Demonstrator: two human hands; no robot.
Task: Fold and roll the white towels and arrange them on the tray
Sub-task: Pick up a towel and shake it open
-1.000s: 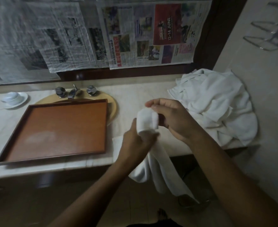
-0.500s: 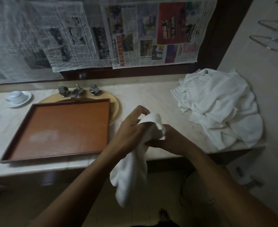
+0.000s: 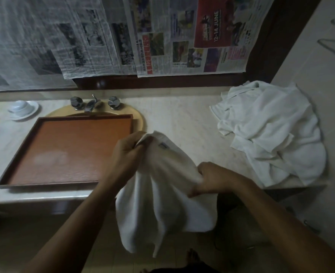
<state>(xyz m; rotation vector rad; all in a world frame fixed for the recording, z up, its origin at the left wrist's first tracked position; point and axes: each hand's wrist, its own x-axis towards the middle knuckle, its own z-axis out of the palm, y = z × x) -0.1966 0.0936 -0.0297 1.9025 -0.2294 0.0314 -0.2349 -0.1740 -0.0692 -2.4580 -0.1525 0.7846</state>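
Note:
A white towel [image 3: 166, 196] hangs spread between my hands in front of the counter edge, a small label near its top. My left hand [image 3: 128, 154] pinches the upper corner beside the tray. My right hand [image 3: 212, 178] grips the towel's right edge lower down. The brown wooden tray [image 3: 16, 168] lies on the counter to the left with nothing on it. A heap of white towels [image 3: 277, 134] sits on the counter at the right, against the wall.
The tray covers a yellow basin [image 3: 139, 119] with chrome taps [image 3: 93, 103] behind it. A white cup and saucer [image 3: 22, 109] stand at far left. Newspaper sheets [image 3: 162, 36] hang behind the marble counter [image 3: 182, 123]. A tiled wall closes the right side.
The towel was bunched and partly rolled between my hands. My hands have moved apart, and the towel now hangs open and spread between them.

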